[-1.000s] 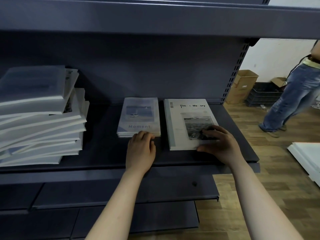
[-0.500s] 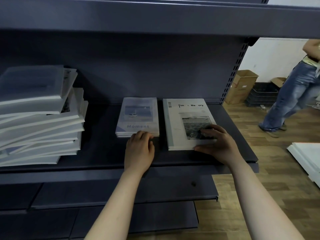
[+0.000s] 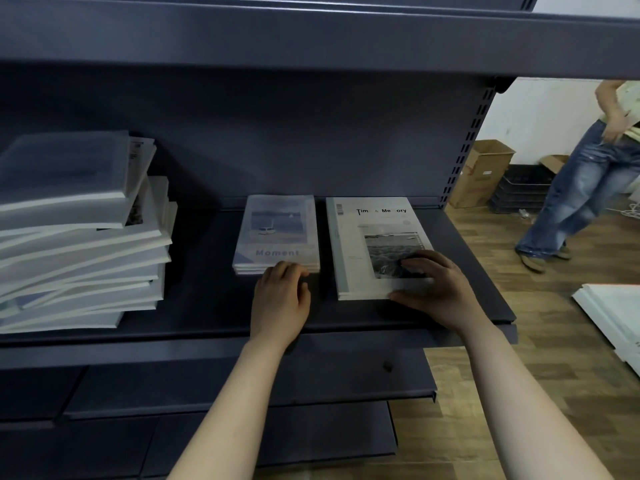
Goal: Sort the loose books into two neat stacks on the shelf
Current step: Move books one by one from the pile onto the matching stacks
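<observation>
Dark blue-grey metal shelf (image 3: 207, 306), wood-plank floor (image 3: 554, 358) off to the right. Two things sat side by side mid-shelf, close but not touching: a small stack of pale "Moment" paperbacks (image 3: 277, 230) and a bigger white "Time & Memory" book (image 3: 353, 251) lying flat. Left hand (image 3: 280, 299) had its fingers bent with the tips against the stack's near edge, couldn't tell if it was actually gripping. Right hand (image 3: 440, 289) lay flat and spread on the big book's near right corner, thumb along the edge. Messy leaning pile of white books (image 3: 79, 244) sat at the far left, well apart.
</observation>
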The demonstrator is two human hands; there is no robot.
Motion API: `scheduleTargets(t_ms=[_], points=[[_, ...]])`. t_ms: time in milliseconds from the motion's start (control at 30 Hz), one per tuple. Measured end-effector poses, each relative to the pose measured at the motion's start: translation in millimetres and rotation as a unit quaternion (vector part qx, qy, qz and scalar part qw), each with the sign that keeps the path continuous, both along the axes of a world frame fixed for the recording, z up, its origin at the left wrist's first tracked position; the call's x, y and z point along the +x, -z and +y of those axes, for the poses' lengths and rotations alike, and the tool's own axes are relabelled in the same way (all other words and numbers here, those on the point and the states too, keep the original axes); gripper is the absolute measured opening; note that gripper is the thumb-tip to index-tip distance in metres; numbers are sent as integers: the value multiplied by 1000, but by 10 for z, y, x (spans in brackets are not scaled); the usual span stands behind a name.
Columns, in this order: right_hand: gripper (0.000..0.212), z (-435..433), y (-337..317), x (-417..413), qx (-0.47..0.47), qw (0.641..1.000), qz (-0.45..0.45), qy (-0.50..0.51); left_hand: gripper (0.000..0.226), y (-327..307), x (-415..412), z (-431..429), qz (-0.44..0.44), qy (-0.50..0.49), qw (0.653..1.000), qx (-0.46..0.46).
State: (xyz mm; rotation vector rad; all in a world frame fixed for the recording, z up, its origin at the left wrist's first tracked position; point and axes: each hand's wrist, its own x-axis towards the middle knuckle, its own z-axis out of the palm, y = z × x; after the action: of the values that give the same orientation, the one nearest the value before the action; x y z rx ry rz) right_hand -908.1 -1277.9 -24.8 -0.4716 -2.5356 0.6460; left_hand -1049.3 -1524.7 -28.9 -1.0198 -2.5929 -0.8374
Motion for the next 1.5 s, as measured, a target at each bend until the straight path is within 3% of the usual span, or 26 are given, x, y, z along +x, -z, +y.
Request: scheduleTargets(t_ms=[200,367,533,833,967,1200,1300,1500], points=[[56,-93,-17,55,19,998,-39,48,15,-64,12,-67,-36,21,999,34],[48,-275,-76,-11,43,995,-29,87,14,-138,-11,-192,-16,29,999,42],[7,-618,-70,-232,70,995,65,-16,16,-343,-78,-345,32,21,998,46],[12,-1373,-49,-789,94,989,19,-114,42,-1003,-360,-947,150,-62,981,102],[10,-1621,-44,-934,84,991,8,-102,29,-1222,-580,-1373,186,-139,966,115],[11,-2014,-44,-1163,95,987,-20,-124,43,-1490,-1026,-2034,146,-275,948,62],[12,-2144,-35,-1259,97,987,-21,-128,47,-1581,-1164,-2178,81,-339,937,-1],[10,-2302,-32,-1374,95,988,-20,-120,78,-1682,-1306,-2211,-21,-377,922,-81]])
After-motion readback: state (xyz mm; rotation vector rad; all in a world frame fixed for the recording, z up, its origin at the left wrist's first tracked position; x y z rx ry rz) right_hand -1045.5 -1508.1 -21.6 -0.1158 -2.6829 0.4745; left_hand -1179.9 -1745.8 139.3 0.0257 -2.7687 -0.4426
